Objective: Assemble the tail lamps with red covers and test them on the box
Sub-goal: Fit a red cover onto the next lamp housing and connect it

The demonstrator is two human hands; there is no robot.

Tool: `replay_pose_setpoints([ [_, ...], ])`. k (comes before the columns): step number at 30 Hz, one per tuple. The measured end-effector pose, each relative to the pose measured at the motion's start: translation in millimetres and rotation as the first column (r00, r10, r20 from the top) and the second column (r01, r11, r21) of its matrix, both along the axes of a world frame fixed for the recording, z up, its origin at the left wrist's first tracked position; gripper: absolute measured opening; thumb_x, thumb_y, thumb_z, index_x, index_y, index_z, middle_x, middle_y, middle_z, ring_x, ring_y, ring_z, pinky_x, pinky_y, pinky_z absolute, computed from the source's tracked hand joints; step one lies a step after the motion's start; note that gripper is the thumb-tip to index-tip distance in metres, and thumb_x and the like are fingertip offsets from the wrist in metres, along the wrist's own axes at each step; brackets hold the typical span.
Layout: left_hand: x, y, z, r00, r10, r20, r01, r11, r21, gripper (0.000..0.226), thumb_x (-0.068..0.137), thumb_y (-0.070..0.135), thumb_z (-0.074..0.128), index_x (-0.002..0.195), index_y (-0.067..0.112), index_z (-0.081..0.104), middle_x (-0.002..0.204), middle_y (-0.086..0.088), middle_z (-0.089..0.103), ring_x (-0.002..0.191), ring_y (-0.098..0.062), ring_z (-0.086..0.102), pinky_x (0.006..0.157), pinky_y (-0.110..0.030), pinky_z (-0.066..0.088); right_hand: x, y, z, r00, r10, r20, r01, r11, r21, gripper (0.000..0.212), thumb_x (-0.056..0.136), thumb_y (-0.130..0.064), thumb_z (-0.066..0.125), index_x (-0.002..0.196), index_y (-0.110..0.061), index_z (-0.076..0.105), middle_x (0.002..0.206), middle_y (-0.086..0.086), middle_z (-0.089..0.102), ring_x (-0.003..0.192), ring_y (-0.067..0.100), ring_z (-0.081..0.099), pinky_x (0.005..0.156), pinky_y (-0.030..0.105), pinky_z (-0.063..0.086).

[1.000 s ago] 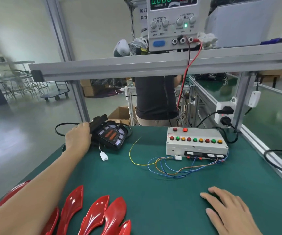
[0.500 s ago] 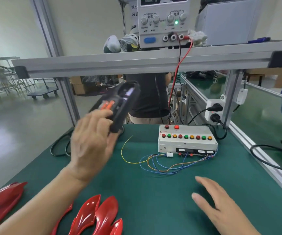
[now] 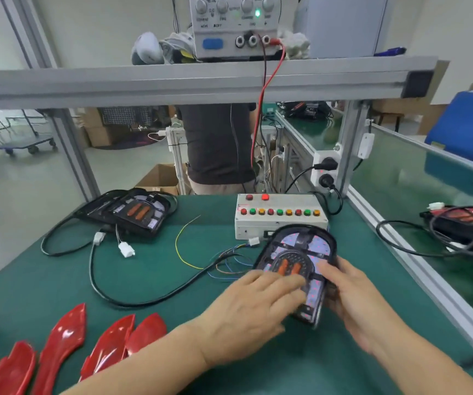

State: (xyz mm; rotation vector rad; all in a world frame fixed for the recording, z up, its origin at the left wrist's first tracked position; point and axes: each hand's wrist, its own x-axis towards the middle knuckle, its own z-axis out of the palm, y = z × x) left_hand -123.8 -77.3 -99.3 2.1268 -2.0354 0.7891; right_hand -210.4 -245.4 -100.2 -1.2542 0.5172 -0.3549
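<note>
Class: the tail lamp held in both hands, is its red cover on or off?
Off. The tail lamp shows bare orange bulbs and reflector; the red covers lie apart on the mat.

The mat [image 3: 144, 280] under my hands is dark green. Glossy red covers [image 3: 64, 337] fan across the lower left of the frame. The black lamp housing [image 3: 300, 260] at centre right shows two orange bars on a pale, red-speckled board. The grey-white test box [image 3: 281, 223] carries a row of red, green and amber buttons. A yellow wire [image 3: 184, 240] curls at centre.
</note>
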Motion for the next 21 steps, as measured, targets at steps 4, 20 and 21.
replay_pose_setpoints([
  [4,23.5,34.2,20.1,0.936,0.101,-0.338,-0.13,0.989,-0.064,0.03,0.08,0.035,0.059,0.103,0.016,0.065,0.111,0.002,0.063,0.099,-0.02,0.062,0.081,-0.032,0.046,-11.0,-24.4,-9.4,0.991,-0.06,-0.12,0.055,0.998,-0.041,0.022,0.1,-0.014,0.045,0.099,-0.007,0.066,0.086,0.007,0.077,0.066,0.014,0.072,0.064,0.029,0.057],
  [20,67.5,111.6,33.3,0.343,0.869,-0.357,-0.405,0.48,0.778,0.06,0.04,0.077,0.062,0.083,0.034,0.06,0.078,0.012,0.066,0.075,-0.006,0.063,0.072,-0.027,0.052,-14.3,-37.4,-15.7,0.934,-0.089,-0.345,-0.03,0.945,-0.324,0.019,0.097,-0.018,0.052,0.093,-0.013,0.069,0.081,0.003,0.077,0.066,0.017,0.071,0.064,0.027,0.051],
  [21,68.2,110.7,30.4,0.335,0.876,-0.346,-0.421,0.468,0.777,0.059,0.039,0.074,0.064,0.084,0.035,0.057,0.08,0.012,0.065,0.076,-0.006,0.062,0.072,-0.027,0.052,-14.6,-37.0,-15.3,0.935,-0.084,-0.345,-0.038,0.943,-0.331,0.019,0.097,-0.018,0.052,0.092,-0.013,0.07,0.08,0.002,0.077,0.064,0.016,0.071,0.062,0.027,0.051],
])
